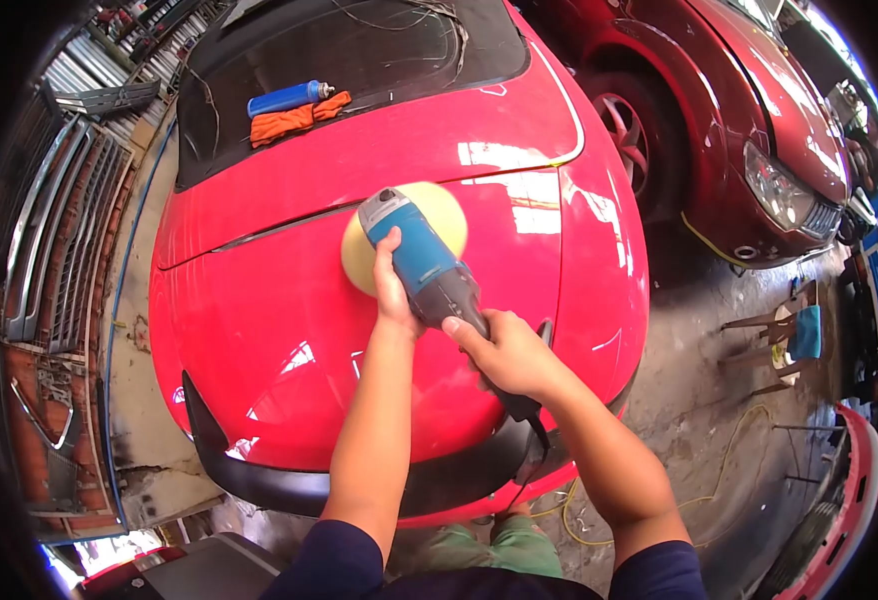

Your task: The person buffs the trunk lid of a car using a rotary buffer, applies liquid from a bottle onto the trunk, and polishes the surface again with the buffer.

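Note:
A blue and dark grey polisher (423,250) lies between my hands, its round yellow pad (437,212) against the red car panel (309,310). The pad's edge looks blurred. My left hand (395,290) grips the tool's blue body near its head, the thumb along the side. Around the dark rear handle my right hand (509,350) is closed, with a black cord end showing below it. Farther up the car, a blue bottle (287,98) rests on its side beside a crumpled orange cloth (299,120).
A dark red car (709,130) stands close on the right. Grilles (64,235) and trim line the left wall. A yellow cord (659,510) crosses the floor near a chair (784,335). A red bumper (854,500) sits at lower right.

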